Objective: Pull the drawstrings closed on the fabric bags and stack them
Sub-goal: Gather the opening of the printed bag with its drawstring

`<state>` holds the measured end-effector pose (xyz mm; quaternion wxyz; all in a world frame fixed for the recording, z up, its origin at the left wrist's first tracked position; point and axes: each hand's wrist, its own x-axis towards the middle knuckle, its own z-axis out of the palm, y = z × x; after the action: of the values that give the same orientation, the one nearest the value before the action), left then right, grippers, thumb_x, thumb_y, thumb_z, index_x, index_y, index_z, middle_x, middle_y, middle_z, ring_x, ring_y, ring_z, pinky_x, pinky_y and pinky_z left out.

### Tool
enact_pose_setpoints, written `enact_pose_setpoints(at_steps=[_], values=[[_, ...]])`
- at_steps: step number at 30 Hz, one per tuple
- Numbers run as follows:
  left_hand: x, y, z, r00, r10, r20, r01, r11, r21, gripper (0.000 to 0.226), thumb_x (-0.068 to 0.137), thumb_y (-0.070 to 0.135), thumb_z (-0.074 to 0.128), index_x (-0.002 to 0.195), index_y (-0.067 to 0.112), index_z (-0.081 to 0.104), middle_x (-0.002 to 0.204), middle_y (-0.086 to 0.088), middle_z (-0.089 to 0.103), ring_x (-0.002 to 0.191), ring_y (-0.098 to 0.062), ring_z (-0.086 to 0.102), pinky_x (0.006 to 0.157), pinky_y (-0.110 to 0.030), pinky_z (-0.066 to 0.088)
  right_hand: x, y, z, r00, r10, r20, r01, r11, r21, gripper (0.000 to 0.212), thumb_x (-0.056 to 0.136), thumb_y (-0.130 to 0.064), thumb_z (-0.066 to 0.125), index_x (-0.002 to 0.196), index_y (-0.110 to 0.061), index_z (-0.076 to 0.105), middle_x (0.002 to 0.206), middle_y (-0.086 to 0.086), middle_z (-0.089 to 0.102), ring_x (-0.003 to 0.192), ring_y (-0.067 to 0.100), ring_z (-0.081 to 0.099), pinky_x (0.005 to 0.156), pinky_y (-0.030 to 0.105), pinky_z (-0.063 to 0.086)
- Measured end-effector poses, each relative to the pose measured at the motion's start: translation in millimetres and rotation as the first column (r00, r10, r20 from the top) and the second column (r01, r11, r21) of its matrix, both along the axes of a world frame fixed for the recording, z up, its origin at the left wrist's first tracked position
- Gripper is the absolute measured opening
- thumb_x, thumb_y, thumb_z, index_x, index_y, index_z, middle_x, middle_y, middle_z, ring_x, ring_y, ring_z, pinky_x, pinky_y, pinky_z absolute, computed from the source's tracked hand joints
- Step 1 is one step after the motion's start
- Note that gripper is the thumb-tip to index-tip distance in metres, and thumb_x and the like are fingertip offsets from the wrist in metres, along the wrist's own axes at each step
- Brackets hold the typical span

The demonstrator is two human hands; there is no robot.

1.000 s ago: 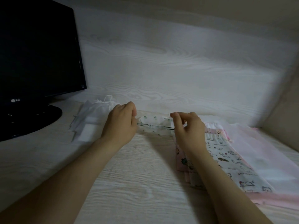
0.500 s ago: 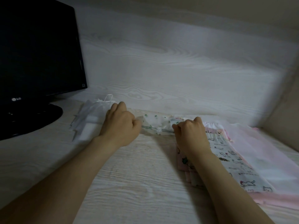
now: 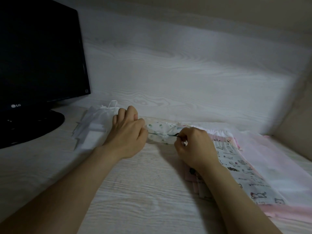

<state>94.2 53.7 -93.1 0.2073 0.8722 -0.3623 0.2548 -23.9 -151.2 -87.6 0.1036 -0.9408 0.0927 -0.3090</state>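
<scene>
A small white fabric bag with a green leaf print (image 3: 160, 132) lies between my hands, its top gathered. My left hand (image 3: 128, 132) grips its left end with curled fingers. My right hand (image 3: 194, 144) pinches the thin dark drawstring (image 3: 172, 134) at the bag's right end. To the right lies a flat pile of bags: a white one with a cat print (image 3: 239, 166) on top of pink fabric (image 3: 287, 166). A white bag with its drawstring pulled shut (image 3: 94, 125) lies to the left, behind my left hand.
A black monitor (image 3: 38, 56) on a round black stand (image 3: 33, 125) fills the left side. A pale wood-grain back panel (image 3: 185, 73) rises behind the bags, and a beige side wall (image 3: 295, 119) closes the right. The desk surface (image 3: 143, 191) is pale wood grain.
Both hands have dropped lower onto the desk. The leaf-print bag's top has bunched up shorter between them, and my right hand now pinches the dark drawstring.
</scene>
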Motion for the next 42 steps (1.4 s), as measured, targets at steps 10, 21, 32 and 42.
enact_pose_setpoints(at_steps=[10, 21, 32, 42], values=[[14, -6, -6, 0.979, 0.015, 0.203, -0.015, 1.0, 0.0, 0.018, 0.101, 0.037, 0.066, 0.089, 0.024, 0.065, 0.099, 0.004, 0.046, 0.095, -0.023, 0.043, 0.079, -0.039, 0.039, 1, 5, 3, 0.99, -0.139, 0.04, 0.14, 0.989, -0.048, 0.012, 0.091, -0.017, 0.058, 0.09, -0.018, 0.07, 0.066, -0.001, 0.06, 0.065, 0.024, 0.059, 0.055, 0.032, 0.045], [-6, -8, 9, 0.996, 0.085, 0.02, -0.077, 0.964, -0.256, 0.031, 0.108, 0.046, 0.049, 0.097, 0.023, 0.066, 0.076, 0.001, 0.071, 0.072, -0.029, 0.067, 0.061, -0.04, 0.053, 5, 16, 1, 0.966, 0.035, 0.255, -0.082, 0.981, 0.175, 0.018, 0.091, -0.007, 0.061, 0.106, -0.016, 0.064, 0.087, -0.001, 0.073, 0.061, 0.012, 0.064, 0.061, 0.038, 0.055], [-19, -17, 15, 0.993, -0.089, 0.075, 0.116, 0.795, -0.595, 0.01, 0.1, 0.022, 0.071, 0.109, 0.02, 0.076, 0.094, 0.009, 0.078, 0.082, -0.01, 0.075, 0.074, -0.036, 0.063, 15, 32, -5, 0.94, 0.292, 0.174, -0.268, 0.951, -0.153, 0.049, 0.081, 0.022, 0.054, 0.117, -0.012, 0.057, 0.12, 0.014, 0.069, 0.132, 0.03, 0.059, 0.097, 0.035, 0.053], [-16, -23, 13, 0.966, -0.229, -0.123, 0.107, 0.782, -0.615, 0.042, 0.094, 0.011, 0.074, 0.134, 0.02, 0.068, 0.105, 0.007, 0.08, 0.08, -0.006, 0.074, 0.083, -0.024, 0.057, 4, 45, -6, 0.924, 0.383, -0.007, -0.382, 0.922, -0.059, 0.022, 0.079, -0.021, 0.061, 0.097, -0.027, 0.051, 0.072, -0.01, 0.062, 0.064, 0.014, 0.061, 0.058, 0.038, 0.053]])
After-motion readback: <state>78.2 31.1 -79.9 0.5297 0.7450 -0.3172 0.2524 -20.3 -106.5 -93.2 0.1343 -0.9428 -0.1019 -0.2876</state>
